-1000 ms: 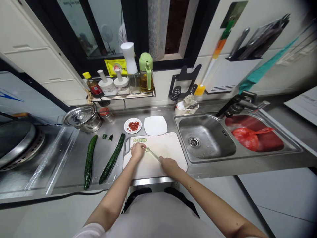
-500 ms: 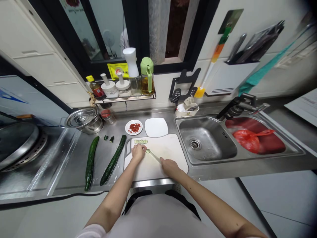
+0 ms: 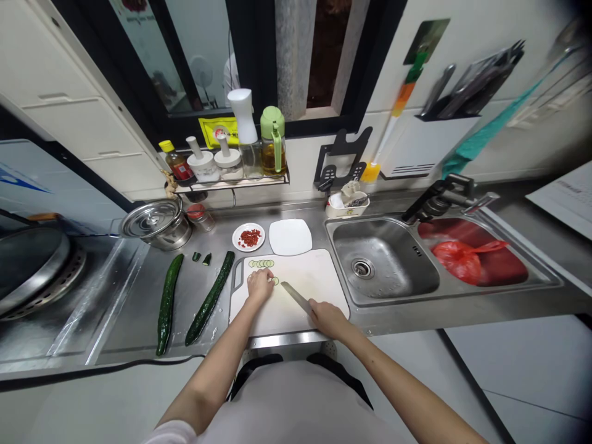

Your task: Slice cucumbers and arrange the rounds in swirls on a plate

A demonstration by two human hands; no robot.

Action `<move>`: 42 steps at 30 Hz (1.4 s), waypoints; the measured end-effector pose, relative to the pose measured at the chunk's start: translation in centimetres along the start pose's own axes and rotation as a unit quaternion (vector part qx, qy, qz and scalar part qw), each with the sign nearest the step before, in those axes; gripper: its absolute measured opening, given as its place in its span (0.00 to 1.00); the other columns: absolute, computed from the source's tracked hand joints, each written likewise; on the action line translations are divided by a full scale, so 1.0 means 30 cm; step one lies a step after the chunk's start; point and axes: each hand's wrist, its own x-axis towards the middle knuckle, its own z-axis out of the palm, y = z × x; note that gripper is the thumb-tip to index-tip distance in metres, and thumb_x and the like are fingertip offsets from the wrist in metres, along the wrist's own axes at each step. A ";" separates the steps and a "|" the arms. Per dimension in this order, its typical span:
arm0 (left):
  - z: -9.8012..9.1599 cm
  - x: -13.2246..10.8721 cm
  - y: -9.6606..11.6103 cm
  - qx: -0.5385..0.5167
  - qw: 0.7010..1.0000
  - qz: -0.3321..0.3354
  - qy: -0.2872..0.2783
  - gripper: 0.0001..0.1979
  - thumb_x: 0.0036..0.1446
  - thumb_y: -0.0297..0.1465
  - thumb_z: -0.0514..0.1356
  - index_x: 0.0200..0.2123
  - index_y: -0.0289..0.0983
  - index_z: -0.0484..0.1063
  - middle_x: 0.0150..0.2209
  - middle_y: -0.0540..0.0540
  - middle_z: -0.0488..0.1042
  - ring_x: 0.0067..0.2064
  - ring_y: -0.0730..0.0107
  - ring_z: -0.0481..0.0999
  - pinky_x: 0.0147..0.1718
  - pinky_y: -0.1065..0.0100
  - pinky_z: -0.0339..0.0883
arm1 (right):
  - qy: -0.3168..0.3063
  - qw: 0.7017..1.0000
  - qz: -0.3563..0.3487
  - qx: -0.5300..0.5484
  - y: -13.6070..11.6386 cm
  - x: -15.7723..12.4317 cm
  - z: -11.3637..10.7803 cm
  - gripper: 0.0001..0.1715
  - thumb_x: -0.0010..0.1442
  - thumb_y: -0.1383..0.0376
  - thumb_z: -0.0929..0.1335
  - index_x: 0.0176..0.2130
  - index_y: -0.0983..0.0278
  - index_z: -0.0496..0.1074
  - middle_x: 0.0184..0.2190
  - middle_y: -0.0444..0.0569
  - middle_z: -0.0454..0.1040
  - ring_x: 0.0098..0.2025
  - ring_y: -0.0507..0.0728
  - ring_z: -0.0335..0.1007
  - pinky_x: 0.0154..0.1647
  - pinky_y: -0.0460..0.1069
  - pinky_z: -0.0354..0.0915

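My right hand (image 3: 327, 317) is closed round the handle of a kitchen knife (image 3: 296, 297), its blade pointing left over the white cutting board (image 3: 287, 317). The knife tip is a little apart from a thin cucumber slice (image 3: 276, 281). My left hand (image 3: 260, 285) has its fingertips closed on that slice's left edge. Just beyond the left hand, a row of overlapping cucumber slices (image 3: 261, 263) lies along the far side of the board. Left of the board are two long cucumbers, one near it (image 3: 210, 301) and one farther off (image 3: 169, 302).
Beyond the board stand a small plate of chopped red pieces (image 3: 249, 238) and a white square plate (image 3: 290, 237). Two cut cucumber ends (image 3: 206, 259) lie by a lidded steel pot (image 3: 157, 225). To the right is a double sink (image 3: 388, 259) with a red plastic bag (image 3: 457, 261).
The knife has moved right and away from the cucumber slice, together with my right hand. My left hand stays almost in place at the slice.
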 end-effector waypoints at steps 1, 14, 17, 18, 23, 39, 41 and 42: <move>0.000 0.000 0.002 -0.005 1.000 0.000 0.000 0.05 0.55 0.32 0.60 0.37 0.42 0.73 0.42 0.48 0.77 0.48 0.62 0.72 0.49 0.62 0.58 | 0.001 1.000 0.006 0.005 0.009 -0.004 0.003 0.15 0.64 0.68 0.57 0.48 0.64 0.65 0.41 0.57 0.76 0.44 0.61 0.74 0.37 0.50 0.58; 0.008 -0.022 0.014 -0.034 0.999 0.010 0.017 0.04 0.54 0.28 0.59 0.33 0.42 0.73 0.37 0.50 0.78 0.44 0.63 0.74 0.49 0.62 0.56 | 0.016 0.998 0.051 0.026 0.054 -0.008 0.026 0.15 0.64 0.67 0.57 0.48 0.62 0.66 0.41 0.54 0.76 0.43 0.59 0.73 0.36 0.49 0.56; 0.010 -0.042 0.010 -0.043 0.999 0.014 0.017 0.06 0.55 0.27 0.57 0.35 0.41 0.72 0.36 0.50 0.78 0.44 0.64 0.74 0.48 0.63 0.56 | 0.014 0.998 0.051 0.025 0.051 -0.005 0.027 0.16 0.64 0.66 0.56 0.48 0.62 0.65 0.41 0.54 0.76 0.43 0.60 0.73 0.36 0.49 0.56; 0.012 -0.051 0.008 -0.044 0.999 0.014 0.016 0.07 0.56 0.27 0.57 0.37 0.42 0.73 0.37 0.49 0.78 0.44 0.64 0.74 0.48 0.63 0.56 | 0.014 0.998 0.050 0.026 0.050 -0.005 0.026 0.16 0.65 0.66 0.56 0.48 0.63 0.66 0.41 0.55 0.76 0.43 0.60 0.73 0.36 0.49 0.55; 0.026 -0.100 -0.012 -0.033 0.999 0.012 0.007 0.12 0.58 0.26 0.55 0.42 0.42 0.74 0.42 0.46 0.78 0.49 0.61 0.73 0.49 0.61 0.56 | 0.013 0.998 0.045 0.030 0.048 -0.009 0.019 0.17 0.65 0.66 0.56 0.49 0.63 0.66 0.41 0.56 0.76 0.44 0.60 0.73 0.36 0.49 0.55; -0.075 -0.058 -0.199 -0.036 0.995 -0.088 0.026 0.08 0.60 0.29 0.55 0.41 0.44 0.72 0.43 0.49 0.78 0.47 0.62 0.75 0.46 0.63 0.60 | 0.023 0.999 0.041 0.027 0.063 0.012 0.046 0.17 0.65 0.65 0.55 0.48 0.64 0.66 0.39 0.54 0.76 0.42 0.59 0.72 0.33 0.48 0.52; -0.077 -0.048 -0.201 -0.022 0.996 -0.081 0.029 0.09 0.60 0.28 0.54 0.41 0.44 0.72 0.44 0.49 0.78 0.48 0.62 0.75 0.47 0.63 0.60 | 0.020 0.999 0.042 0.028 0.063 0.012 0.044 0.16 0.65 0.65 0.55 0.48 0.64 0.65 0.39 0.54 0.76 0.42 0.58 0.72 0.33 0.48 0.51; -0.077 -0.044 -0.201 -0.017 0.996 -0.076 0.032 0.09 0.60 0.28 0.54 0.41 0.43 0.72 0.45 0.49 0.78 0.48 0.62 0.75 0.47 0.63 0.60 | 0.018 0.999 0.042 0.029 0.061 0.011 0.042 0.16 0.65 0.65 0.55 0.48 0.64 0.65 0.38 0.53 0.76 0.41 0.58 0.72 0.32 0.48 0.50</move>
